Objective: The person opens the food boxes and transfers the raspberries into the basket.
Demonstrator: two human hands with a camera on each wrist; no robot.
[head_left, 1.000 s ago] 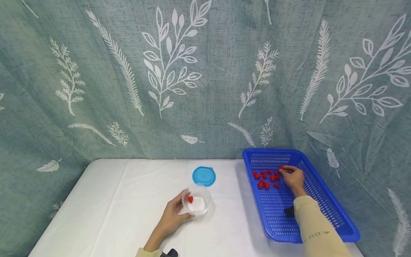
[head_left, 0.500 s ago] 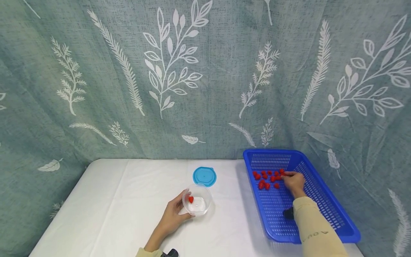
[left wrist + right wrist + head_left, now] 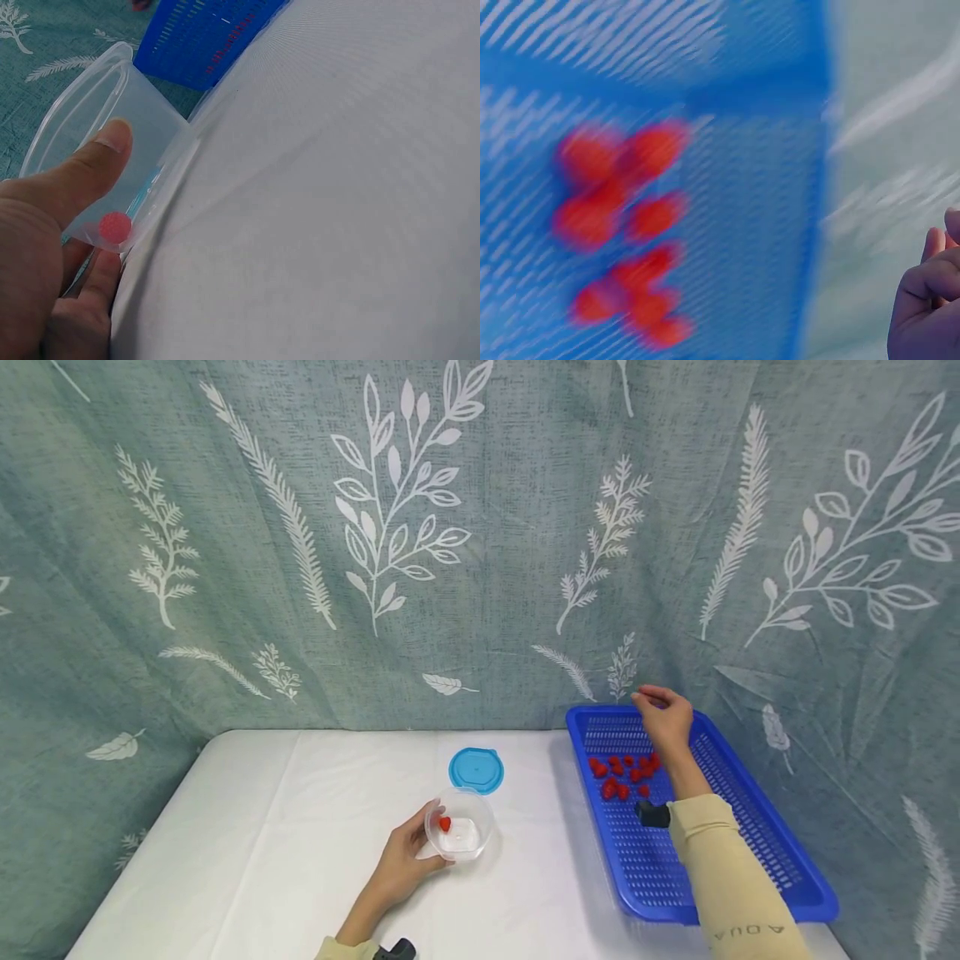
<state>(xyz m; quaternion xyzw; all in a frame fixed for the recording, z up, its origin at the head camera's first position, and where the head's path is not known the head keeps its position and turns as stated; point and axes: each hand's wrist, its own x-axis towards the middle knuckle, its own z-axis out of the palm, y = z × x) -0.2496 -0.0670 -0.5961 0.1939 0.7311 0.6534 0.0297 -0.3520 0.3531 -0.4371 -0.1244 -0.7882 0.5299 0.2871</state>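
The right hand (image 3: 663, 714) is raised above the blue basket (image 3: 757, 852), fingers curled, maybe pinching one red berry; I cannot tell. The left hand (image 3: 405, 856) grips the clear cup (image 3: 459, 825) near the tabletop's front edge. I judge the next move is a careful carry over to the cup.

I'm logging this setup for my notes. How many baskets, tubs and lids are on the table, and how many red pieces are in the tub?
Blue basket: 1
Clear tub: 1
Blue lid: 1
Red piece in the tub: 1
Total: 4

Clear tub (image 3: 459, 835) holds one red berry (image 3: 445, 824); others lie in blue basket (image 3: 757, 852).
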